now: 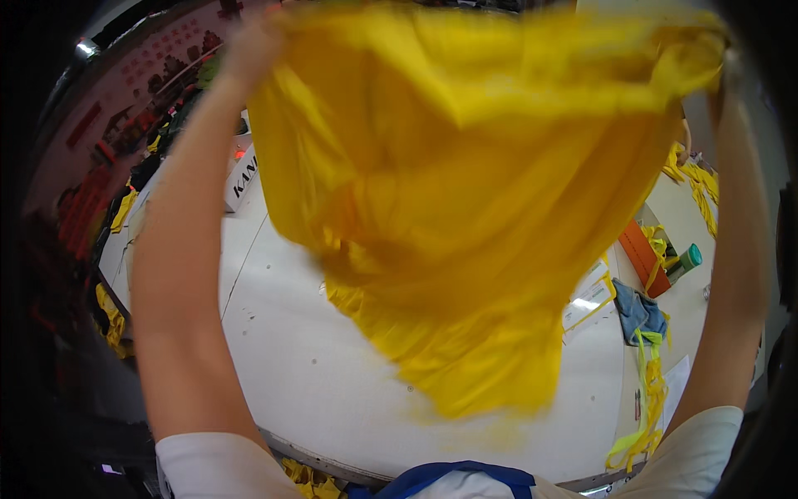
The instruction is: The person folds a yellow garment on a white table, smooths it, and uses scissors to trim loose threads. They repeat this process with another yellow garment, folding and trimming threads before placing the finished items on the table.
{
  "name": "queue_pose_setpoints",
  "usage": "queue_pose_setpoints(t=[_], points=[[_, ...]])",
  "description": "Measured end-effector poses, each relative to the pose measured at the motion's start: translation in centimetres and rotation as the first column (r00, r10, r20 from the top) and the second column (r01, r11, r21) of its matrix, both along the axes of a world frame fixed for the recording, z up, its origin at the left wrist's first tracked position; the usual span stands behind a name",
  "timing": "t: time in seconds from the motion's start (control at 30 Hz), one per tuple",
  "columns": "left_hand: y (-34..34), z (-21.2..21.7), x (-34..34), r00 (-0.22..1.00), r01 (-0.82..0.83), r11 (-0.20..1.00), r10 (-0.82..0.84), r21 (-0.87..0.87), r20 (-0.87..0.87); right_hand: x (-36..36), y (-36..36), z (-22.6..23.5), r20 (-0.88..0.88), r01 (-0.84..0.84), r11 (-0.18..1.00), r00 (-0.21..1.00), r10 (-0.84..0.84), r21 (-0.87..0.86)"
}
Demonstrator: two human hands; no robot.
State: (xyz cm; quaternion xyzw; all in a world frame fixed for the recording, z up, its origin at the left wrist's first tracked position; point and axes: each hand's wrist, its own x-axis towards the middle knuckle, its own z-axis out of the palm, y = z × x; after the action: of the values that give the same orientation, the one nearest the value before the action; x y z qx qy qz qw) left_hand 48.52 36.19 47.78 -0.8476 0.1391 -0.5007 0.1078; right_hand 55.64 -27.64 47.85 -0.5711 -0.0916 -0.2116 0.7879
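Note:
A large piece of yellow cloth (465, 191) is held up and stretched wide in front of me. It is smeared by motion, so I cannot tell what kind of garment it is, if any. My left hand (256, 46) grips its upper left corner, and my right hand (728, 73) has the upper right corner; both are blurred and their fingers barely show. Both arms are raised. The cloth's gathered lower part hangs above the white table (307, 399) and hides much of the middle of it.
To the right lie an orange box (642, 256) with yellow strips in it, a green cylinder (688, 259), blue denim cloth (638, 312), and yellow strips (652, 399). A white lettered box (241, 181) stands at the left, with yellow cloth (110, 318) by the left edge.

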Motion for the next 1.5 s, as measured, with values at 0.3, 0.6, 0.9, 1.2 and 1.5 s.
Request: queue_pose_setpoints(t=[0.3,0.6,0.9,1.2,1.5], points=[[-3.4,1.1,-10.0,0.824,0.218,0.976,-0.192,0.014,0.533,-9.9,-9.9,2.1,0.399,-0.003,0.995,0.916,0.042,-0.098],[-5.4,-33.5,-24.4,0.871,0.187,0.867,-0.363,-0.462,-0.33,-27.3,-10.3,-41.5,-0.856,0.039,0.978,0.477,-0.199,-0.206],[-16.3,-46.8,-44.3,0.706,-0.683,-0.652,-0.705,-0.329,-0.069,-49.9,16.7,-47.7,-0.759,-0.192,0.842,0.564,-0.326,-0.504],[-16.5,-43.5,-46.4,0.445,-0.829,-0.49,-0.87,-0.27,0.212,-50.5,22.5,-40.6,-0.722,-0.056,0.856,0.511,0.467,0.514],[-14.5,-39.6,-52.7,0.319,-0.666,0.128,-0.842,-0.735,-0.436,-56.2,14.4,-36.2,-0.843,0.024,0.999,0.538,0.016,0.034]])
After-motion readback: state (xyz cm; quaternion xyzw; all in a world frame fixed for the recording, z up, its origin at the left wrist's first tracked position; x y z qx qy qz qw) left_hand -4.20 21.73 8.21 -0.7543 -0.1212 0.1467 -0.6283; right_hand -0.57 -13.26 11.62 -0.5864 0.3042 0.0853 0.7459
